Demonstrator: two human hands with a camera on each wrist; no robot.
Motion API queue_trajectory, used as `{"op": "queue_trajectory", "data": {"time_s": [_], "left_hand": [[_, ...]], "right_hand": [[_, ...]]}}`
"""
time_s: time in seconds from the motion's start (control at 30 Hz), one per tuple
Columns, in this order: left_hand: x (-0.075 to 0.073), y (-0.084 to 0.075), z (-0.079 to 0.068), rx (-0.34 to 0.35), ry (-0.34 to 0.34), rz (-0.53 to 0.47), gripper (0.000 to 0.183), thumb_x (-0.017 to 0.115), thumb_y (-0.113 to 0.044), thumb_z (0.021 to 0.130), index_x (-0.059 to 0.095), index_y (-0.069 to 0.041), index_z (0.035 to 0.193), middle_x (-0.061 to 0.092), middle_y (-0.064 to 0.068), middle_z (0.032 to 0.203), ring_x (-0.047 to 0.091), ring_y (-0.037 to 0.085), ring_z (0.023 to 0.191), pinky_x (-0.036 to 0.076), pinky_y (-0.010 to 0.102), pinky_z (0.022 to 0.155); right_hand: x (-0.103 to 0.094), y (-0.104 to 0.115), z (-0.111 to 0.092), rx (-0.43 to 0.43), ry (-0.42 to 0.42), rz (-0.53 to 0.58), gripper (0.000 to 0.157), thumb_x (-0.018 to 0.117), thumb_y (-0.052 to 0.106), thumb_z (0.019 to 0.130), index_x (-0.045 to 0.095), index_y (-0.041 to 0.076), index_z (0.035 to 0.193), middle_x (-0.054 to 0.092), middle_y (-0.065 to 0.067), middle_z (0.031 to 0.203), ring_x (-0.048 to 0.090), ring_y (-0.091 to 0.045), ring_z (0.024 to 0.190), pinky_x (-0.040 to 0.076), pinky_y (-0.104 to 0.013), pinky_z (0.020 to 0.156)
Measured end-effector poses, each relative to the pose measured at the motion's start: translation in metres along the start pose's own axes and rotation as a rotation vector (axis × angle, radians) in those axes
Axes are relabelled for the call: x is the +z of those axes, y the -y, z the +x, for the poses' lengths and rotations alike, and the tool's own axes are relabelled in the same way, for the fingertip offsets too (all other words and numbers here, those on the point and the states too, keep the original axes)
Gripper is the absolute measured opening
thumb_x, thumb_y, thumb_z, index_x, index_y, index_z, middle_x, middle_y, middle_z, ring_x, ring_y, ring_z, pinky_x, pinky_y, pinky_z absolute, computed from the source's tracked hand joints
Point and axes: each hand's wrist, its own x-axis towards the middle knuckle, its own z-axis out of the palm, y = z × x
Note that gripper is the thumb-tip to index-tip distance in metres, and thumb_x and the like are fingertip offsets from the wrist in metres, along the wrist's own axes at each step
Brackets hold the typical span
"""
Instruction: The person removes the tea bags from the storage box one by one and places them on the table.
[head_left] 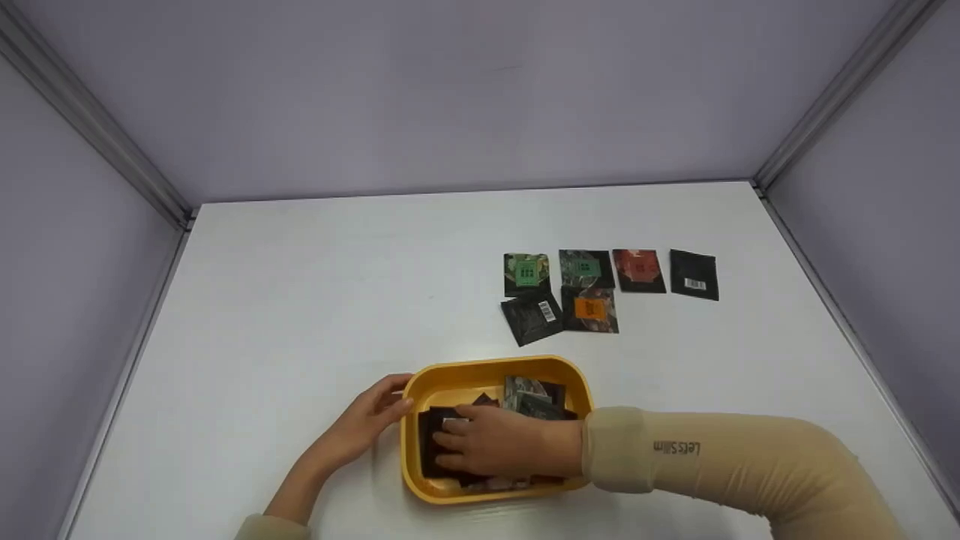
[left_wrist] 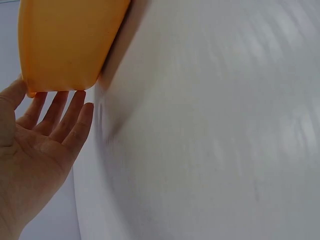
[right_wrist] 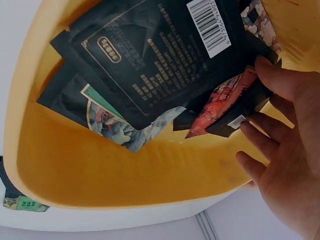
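Note:
A yellow plastic bin (head_left: 414, 487) with several dark sachets inside stands near the front of the table. My left hand (head_left: 364, 424) is at its left end, thumb at the rim; in the left wrist view the nearly straight fingers (left_wrist: 59, 112) touch the outer wall. My right hand (head_left: 499, 442) reaches into the bin from the right. In the right wrist view its thumb and fingers pinch the end of a black sachet (right_wrist: 250, 107) with a small white label. Against that lies a red-printed sachet (right_wrist: 212, 110). A large black sachet (right_wrist: 150, 65), barcode side up, covers a green-labelled one (right_wrist: 95, 107).
Behind the bin, sachets lie flat in two rows: a light green one (head_left: 526, 274), a dark green one (head_left: 587, 268), a red one (head_left: 639, 271) and a black one (head_left: 694, 274); nearer are another black one (head_left: 531, 318) and an orange-labelled one (head_left: 590, 309). Walls enclose the white table (head_left: 315, 300).

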Motion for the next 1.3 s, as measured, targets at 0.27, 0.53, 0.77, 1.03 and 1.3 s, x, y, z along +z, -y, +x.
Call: {"op": "queue_trajectory", "data": {"time_s": [0.27, 0.53, 0.77, 1.03, 1.3], "left_hand": [[0.001, -0.002, 0.0, -0.002, -0.016, 0.009, 0.048, 0.053, -0.03, 0.104, 0.044, -0.007, 0.145, 0.053, 0.013, 0.141, 0.052, 0.031, 0.128, 0.046, 0.045, 0.104], [0.001, 0.0, 0.001, -0.024, -0.029, 0.023, 0.048, 0.054, -0.033, 0.103, 0.045, -0.009, 0.145, 0.053, 0.011, 0.141, 0.052, 0.031, 0.128, 0.047, 0.044, 0.103], [0.002, 0.0, 0.001, -0.026, -0.037, 0.037, 0.049, 0.054, -0.033, 0.103, 0.045, -0.01, 0.145, 0.052, 0.011, 0.142, 0.052, 0.031, 0.128, 0.047, 0.044, 0.104], [0.001, 0.002, 0.0, 0.009, -0.019, 0.019, 0.046, 0.053, -0.03, 0.104, 0.045, -0.009, 0.145, 0.052, 0.012, 0.142, 0.052, 0.032, 0.129, 0.046, 0.045, 0.104], [0.003, -0.002, 0.0, -0.023, -0.041, 0.01, 0.047, 0.056, -0.031, 0.103, 0.047, -0.009, 0.143, 0.052, 0.012, 0.142, 0.052, 0.032, 0.129, 0.047, 0.044, 0.104]], "right_hand": [[0.002, -0.001, -0.004, -0.045, -0.046, 0.058, 0.05, 0.05, 0.037, 0.104, 0.041, 0.023, 0.151, 0.049, 0.003, 0.147, 0.05, -0.013, 0.126, 0.04, -0.028, 0.102], [0.0, -0.002, -0.011, -0.088, -0.11, 0.111, 0.045, 0.044, 0.033, 0.106, 0.045, 0.022, 0.149, 0.057, 0.003, 0.139, 0.056, -0.012, 0.115, 0.043, -0.024, 0.091], [0.001, -0.001, -0.013, -0.108, -0.203, 0.059, 0.041, 0.048, 0.03, 0.105, 0.05, 0.02, 0.145, 0.06, 0.003, 0.135, 0.057, -0.012, 0.112, 0.044, -0.026, 0.092], [0.003, 0.004, -0.021, -0.073, -0.341, -0.029, 0.029, 0.047, 0.028, 0.106, 0.059, 0.018, 0.131, 0.066, 0.003, 0.121, 0.06, -0.012, 0.104, 0.048, -0.027, 0.087], [0.003, 0.011, -0.036, 0.042, -0.438, -0.013, 0.026, 0.046, 0.031, 0.106, 0.062, 0.02, 0.122, 0.068, 0.003, 0.119, 0.061, -0.012, 0.103, 0.049, -0.027, 0.089]]}}
